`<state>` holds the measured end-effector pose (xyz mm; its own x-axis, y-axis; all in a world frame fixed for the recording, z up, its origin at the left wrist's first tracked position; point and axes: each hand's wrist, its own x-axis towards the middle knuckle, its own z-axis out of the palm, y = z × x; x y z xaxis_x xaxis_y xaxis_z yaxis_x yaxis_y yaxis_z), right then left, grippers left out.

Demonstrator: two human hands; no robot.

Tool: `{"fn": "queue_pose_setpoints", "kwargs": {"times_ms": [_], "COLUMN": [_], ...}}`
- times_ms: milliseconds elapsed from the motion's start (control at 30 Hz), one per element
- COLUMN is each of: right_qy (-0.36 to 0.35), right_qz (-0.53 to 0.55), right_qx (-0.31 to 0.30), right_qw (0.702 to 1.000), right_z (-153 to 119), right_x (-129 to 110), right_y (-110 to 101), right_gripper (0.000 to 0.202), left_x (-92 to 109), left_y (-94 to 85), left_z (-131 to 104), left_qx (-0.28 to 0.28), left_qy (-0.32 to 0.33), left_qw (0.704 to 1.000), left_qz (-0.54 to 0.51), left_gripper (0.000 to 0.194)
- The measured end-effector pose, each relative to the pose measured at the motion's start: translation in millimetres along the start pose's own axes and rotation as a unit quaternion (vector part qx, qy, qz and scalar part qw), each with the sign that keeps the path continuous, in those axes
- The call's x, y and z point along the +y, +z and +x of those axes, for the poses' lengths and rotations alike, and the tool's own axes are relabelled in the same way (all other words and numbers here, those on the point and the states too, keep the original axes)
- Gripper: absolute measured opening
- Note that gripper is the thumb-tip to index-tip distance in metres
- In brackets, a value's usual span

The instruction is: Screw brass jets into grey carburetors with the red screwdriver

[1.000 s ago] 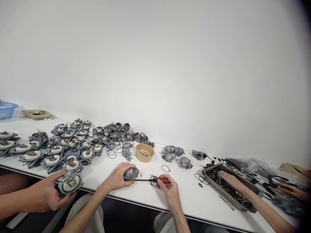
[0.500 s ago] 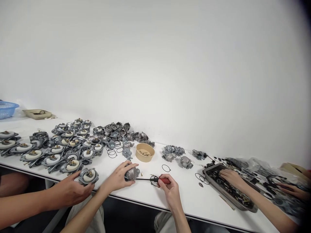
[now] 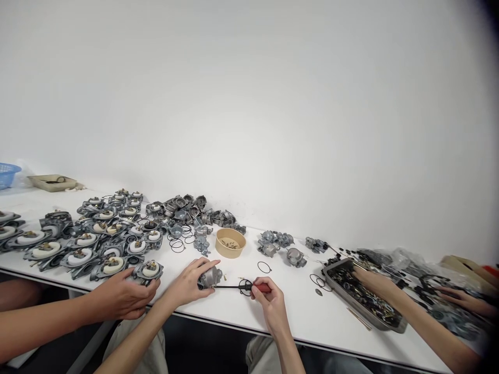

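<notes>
Head view: looks like screwdriver work on the metal body (image 3: 211, 277); turning calls for an aligned shaft and steady body. Left hand (image 3: 188, 285) clamps the body near the table's (image 3: 312, 322) front edge; right hand (image 3: 274, 305) grips the red-handled screwdriver (image 3: 264, 288), fingers closed. Tip contact unclear.

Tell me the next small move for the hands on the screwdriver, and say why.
I'd give the red-handled screwdriver a small turn with the right hand, pressing lightly. Its shaft already appears to meet the metal part, which the left hand grips at the side, though the exact tip contact is too small to confirm.
</notes>
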<state>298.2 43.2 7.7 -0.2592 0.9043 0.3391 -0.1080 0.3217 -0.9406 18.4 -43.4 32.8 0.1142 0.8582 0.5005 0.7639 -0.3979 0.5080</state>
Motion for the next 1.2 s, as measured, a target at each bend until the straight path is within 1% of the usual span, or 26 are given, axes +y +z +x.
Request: {"fn": "queue_pose_setpoints", "kwargs": {"times_ms": [133,267,300,400,467,567,667,933,1033,1133,1200], "right_qy": [-0.007,-0.02,-0.023,-0.021,-0.015,-0.012,-0.015,-0.011,0.0,0.013,0.002], "right_qz": [-0.001,0.013,0.021,0.041,0.044,0.04,0.035,0.034,0.006,-0.025,-0.031], "right_qx": [-0.001,-0.001,-0.004,-0.013,-0.015,-0.017,-0.018,-0.013,-0.004,0.009,-0.001], "right_qw": [1.0,1.0,1.0,0.999,0.999,0.999,0.999,0.999,1.0,1.0,1.0], "right_z": [-1,-2,-2,-3,-3,-4,-5,-4,-4,-4,-5], "right_x": [2,4,4,3,2,0,0,6,4,-1,-4], "right_y": [-2,-3,-4,-4,-4,-5,-6,-8,-4,0,1], "right_gripper": [0.025,0.024,0.024,0.024,0.025,0.026,0.027,0.029,0.027,0.03,0.03], "left_x": [0,-1,-2,-2,-1,1,4,8,6,3,3], "left_y": [-1.0,0.5,1.2,3.0,3.7,3.9,4.4,10.0,11.6,12.6,12.7], "left_z": [-1,-2,-2,-2,-1,-2,-3,-5,-6,-6,-5], "left_qx": [0.011,0.023,0.026,0.027,0.024,0.022,0.033,0.072,0.072,0.07,0.064], "left_qy": [0.015,0.007,0.003,-0.004,-0.013,-0.041,-0.06,-0.025,-0.009,-0.003,-0.002], "left_qw": [1.0,1.0,1.0,0.999,0.999,0.999,0.998,0.995,0.994,0.994,0.994], "left_qz": [0.016,-0.008,-0.016,-0.025,-0.025,-0.013,0.016,0.064,0.079,0.088,0.088], "left_gripper": [0.084,0.091,0.088,0.073,0.066,0.064,0.063,0.059,0.058,0.059,0.06]}}
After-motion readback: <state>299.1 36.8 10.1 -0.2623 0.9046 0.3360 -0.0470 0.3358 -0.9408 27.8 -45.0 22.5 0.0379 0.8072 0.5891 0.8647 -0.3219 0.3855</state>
